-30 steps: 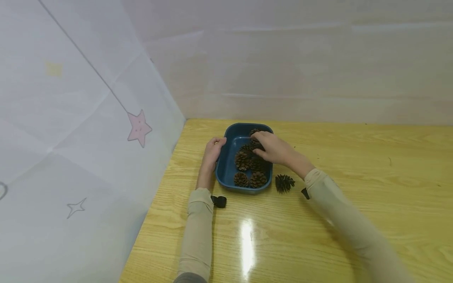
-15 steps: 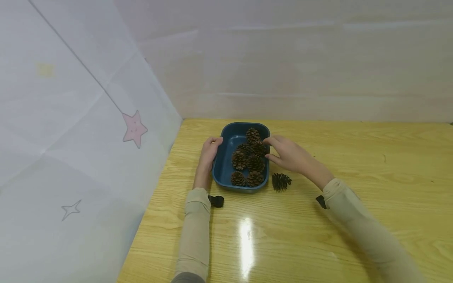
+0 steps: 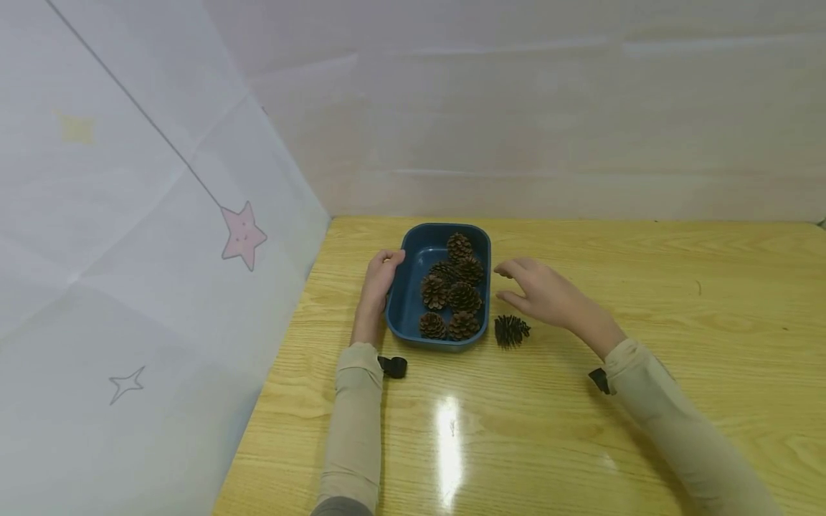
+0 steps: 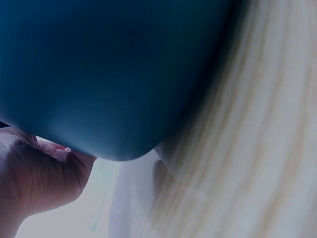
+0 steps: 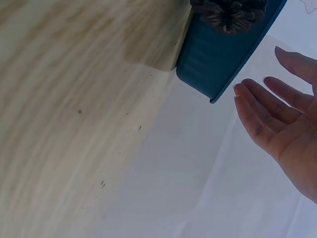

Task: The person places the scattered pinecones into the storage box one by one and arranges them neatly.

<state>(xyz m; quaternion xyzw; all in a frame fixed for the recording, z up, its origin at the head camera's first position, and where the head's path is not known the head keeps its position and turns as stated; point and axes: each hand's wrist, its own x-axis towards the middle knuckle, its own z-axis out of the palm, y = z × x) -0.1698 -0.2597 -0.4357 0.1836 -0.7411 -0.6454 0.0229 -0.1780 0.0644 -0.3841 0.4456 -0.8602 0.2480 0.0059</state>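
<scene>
A dark blue rectangular tub [image 3: 408, 304] stands on the table with several brown pine cones [image 3: 463, 297] inside, mostly along its right half. My left hand [image 3: 376, 283] grips the tub's left rim, thumb over the edge. In the left wrist view, the tub's wall [image 4: 109, 84] fills much of the picture and hides part of that hand [image 4: 42, 178]. One darker pine cone [image 3: 511, 332] lies on the table just outside the tub's right side. My right hand [image 3: 545, 292] hovers right of the tub, fingers parted and holding nothing, as its wrist view confirms [image 5: 285, 114].
The yellow wood-grain table [image 3: 645, 322] stretches away to the right. A pale back wall [image 3: 516, 129] borders its far edge, and a white sheet with star drawings [image 3: 242, 235] closes off the left side. Small dark specks dot the tabletop.
My right hand has come out of the tub, leaving the pine cones there, and moved right to above the table. My left hand keeps its grip on the rim.
</scene>
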